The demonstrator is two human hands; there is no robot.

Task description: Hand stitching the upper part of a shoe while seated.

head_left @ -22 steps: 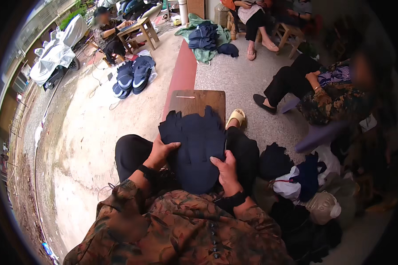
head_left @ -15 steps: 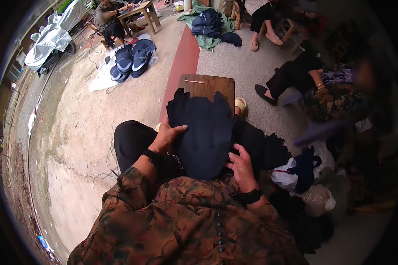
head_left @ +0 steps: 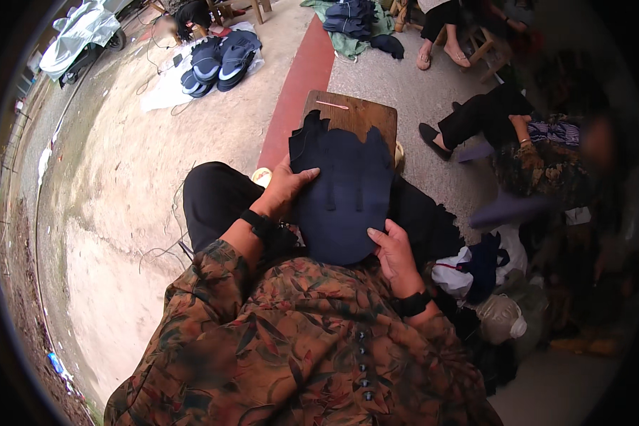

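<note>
A dark navy cloth piece [head_left: 344, 206], rounded at my end and ragged at the far end, lies across my lap and over the near part of a small wooden table [head_left: 380, 117]. Two short dark slits or strips mark its middle. My left hand [head_left: 292, 186] grips its left side, thumb on top and fingers underneath. At the lower right edge, my right hand [head_left: 394, 255] pinches the cloth between thumb and fingers. A thin pink stick-like tool [head_left: 332, 105] rests on the tabletop beyond the cloth.
Navy-and-grey stacked pieces [head_left: 224, 60] lie on white sheeting at far left. Another navy bundle [head_left: 351, 21] sits on green cloth. White and navy fabric [head_left: 468, 273] and a translucent container [head_left: 503, 319] are at my right. Other people sit at the back and right.
My right thumb has come onto the cloth's edge, where the fingers were loosely apart before. The cloth sits flatter, showing two marks. The whole view has shifted slightly.
</note>
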